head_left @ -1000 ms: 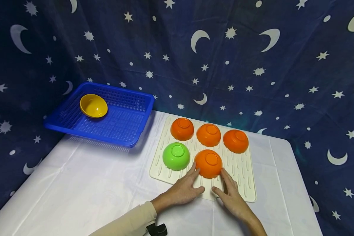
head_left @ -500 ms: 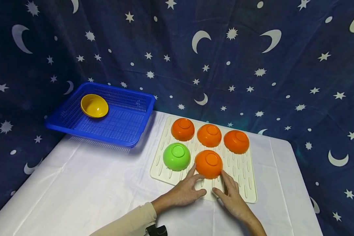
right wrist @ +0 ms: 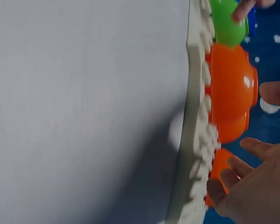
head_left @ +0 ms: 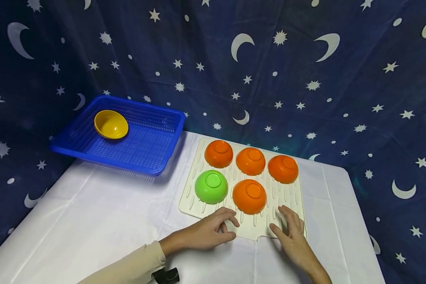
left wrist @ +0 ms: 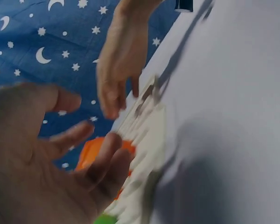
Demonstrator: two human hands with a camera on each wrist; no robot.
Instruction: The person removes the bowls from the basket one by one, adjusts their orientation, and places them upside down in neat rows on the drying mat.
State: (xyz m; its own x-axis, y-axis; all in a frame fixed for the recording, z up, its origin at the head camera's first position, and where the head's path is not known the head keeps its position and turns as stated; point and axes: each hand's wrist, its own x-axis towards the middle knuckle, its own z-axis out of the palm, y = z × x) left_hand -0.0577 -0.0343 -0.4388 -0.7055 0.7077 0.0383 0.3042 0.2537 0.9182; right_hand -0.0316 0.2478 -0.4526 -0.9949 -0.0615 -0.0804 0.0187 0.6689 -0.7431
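Observation:
An orange bowl (head_left: 249, 196) sits upside down in the front row of a cream drying mat (head_left: 245, 230). Left of it is a green bowl (head_left: 211, 187), also upside down. Behind them stand three more upturned orange bowls (head_left: 251, 161) in a row. My left hand (head_left: 209, 230) hovers over the mat's front edge with loosely bent fingers, apart from the front orange bowl. To the right of that bowl, my right hand (head_left: 292, 236) hangs above the mat, its fingers spread and holding nothing. In the right wrist view, the right hand (right wrist: 256, 182) shows beside the orange bowls.
At the back left, a blue plastic basket (head_left: 142, 148) holds a yellow bowl (head_left: 111, 124) that leans in its corner. A white cloth (head_left: 103, 209) covers the table. Behind it hangs a dark blue curtain (head_left: 206, 43) with moons and stars.
Both hands have come away from the front orange bowl, the left one back to the left and the right one to the right. The bowls stay where they were.

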